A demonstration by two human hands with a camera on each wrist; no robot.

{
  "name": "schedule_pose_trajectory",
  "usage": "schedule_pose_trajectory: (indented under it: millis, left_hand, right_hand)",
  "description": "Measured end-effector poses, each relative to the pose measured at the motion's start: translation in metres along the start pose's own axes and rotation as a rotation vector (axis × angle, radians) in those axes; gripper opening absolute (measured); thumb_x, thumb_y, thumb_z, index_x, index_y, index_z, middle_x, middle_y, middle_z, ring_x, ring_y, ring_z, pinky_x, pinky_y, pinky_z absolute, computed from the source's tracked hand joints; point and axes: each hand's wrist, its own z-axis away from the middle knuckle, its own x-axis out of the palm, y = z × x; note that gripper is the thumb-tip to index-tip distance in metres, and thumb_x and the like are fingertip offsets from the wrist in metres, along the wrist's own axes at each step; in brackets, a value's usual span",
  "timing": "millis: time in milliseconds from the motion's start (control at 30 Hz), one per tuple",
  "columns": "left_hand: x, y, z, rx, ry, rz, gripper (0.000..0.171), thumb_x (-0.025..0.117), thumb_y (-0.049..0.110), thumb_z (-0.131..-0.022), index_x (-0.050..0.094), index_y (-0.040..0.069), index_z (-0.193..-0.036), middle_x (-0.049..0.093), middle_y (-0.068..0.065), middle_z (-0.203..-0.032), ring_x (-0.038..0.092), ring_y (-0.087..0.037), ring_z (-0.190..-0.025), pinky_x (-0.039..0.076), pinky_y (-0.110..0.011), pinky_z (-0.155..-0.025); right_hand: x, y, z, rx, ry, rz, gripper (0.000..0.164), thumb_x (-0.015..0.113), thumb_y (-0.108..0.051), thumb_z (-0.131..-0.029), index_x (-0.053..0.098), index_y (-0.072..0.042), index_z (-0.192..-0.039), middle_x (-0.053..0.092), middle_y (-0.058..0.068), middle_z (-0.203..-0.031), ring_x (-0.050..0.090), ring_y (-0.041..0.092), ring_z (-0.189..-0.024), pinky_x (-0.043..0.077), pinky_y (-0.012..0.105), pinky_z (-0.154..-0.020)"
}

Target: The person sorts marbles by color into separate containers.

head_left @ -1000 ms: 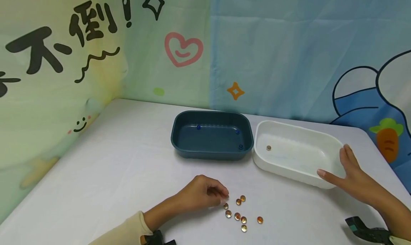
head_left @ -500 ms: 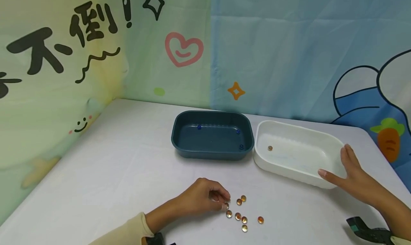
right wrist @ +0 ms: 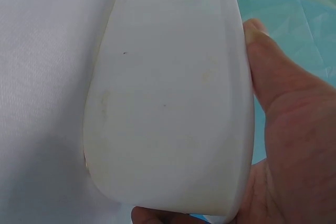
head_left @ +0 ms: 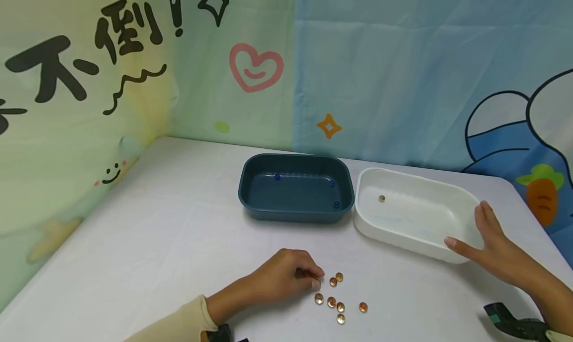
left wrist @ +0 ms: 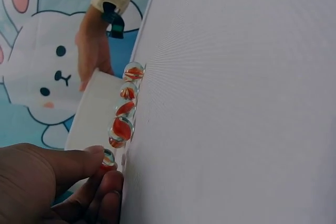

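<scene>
The left hand [head_left: 288, 276] is at the near part of the bench [head_left: 147, 242], and it pinches one clear marble [left wrist: 108, 157] between the thumb and the fingertips; in the head view this marble is mostly covered by the fingers, and whether it touches the bench, one cannot tell. Seven loose marbles [head_left: 331, 302] with orange and amber colour lie just beside these fingertips, to their right and nearer to the person; six are close together, and one is a little apart on the right.

The right hand [head_left: 497, 247] grips the white tray [head_left: 403, 245] at its right end, with the thumb on the near rim and the fingers round the end; this tray stands toward the far right corner of the bench, and one small marble [head_left: 381, 198] lies inside, near its left end. The dark blue tray [head_left: 295, 216] stands just beside it, close to the far edge; it contains three blue marbles [head_left: 277, 177].
</scene>
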Motion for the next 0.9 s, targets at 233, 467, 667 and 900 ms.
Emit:
schedule_pose_trajectory:
  millis: [233,467,667,900]
  left_hand:
    - [-0.003,0.002,0.002,-0.061,0.058,0.109,0.012,0.072,0.001,-0.086,0.077,0.005,-0.097,0.066,0.011,-0.089,0.059,-0.001,-0.087,0.050,-0.020,-0.080]
    - [-0.003,0.003,0.004,-0.119,0.041,0.183,0.010,0.071,0.001,-0.087,0.076,0.006,-0.095,0.071,0.006,-0.090,0.063,-0.001,-0.085,0.050,-0.020,-0.080]
    - [-0.002,0.001,0.002,-0.127,0.035,0.220,0.011,0.070,-0.001,-0.088,0.076,0.003,-0.096,0.072,0.007,-0.087,0.065,-0.001,-0.083,0.050,-0.020,-0.081]
    - [0.003,0.001,-0.007,-0.110,0.032,0.229,0.010,0.070,0.001,-0.088,0.076,0.003,-0.096,0.070,0.010,-0.086,0.065,0.000,-0.084,0.050,-0.020,-0.082]
  right_hand:
    - [0.002,0.001,-0.002,0.010,0.024,0.012,0.112,0.055,-0.055,-0.092,-0.030,0.001,-0.142,-0.042,0.021,-0.145,-0.019,0.061,-0.129,0.018,0.080,-0.081]
    - [0.003,0.003,-0.002,0.008,0.017,0.011,0.111,0.054,-0.054,-0.093,-0.030,0.000,-0.142,-0.043,0.021,-0.145,-0.018,0.062,-0.128,0.018,0.080,-0.080]
    - [0.002,0.002,-0.001,0.000,0.005,0.011,0.111,0.053,-0.054,-0.093,-0.030,0.000,-0.142,-0.043,0.020,-0.145,-0.017,0.063,-0.128,0.020,0.080,-0.079]
    - [0.004,0.002,-0.002,0.009,0.020,0.009,0.113,0.055,-0.055,-0.092,-0.031,0.000,-0.142,-0.043,0.021,-0.145,-0.018,0.062,-0.128,0.018,0.080,-0.080]
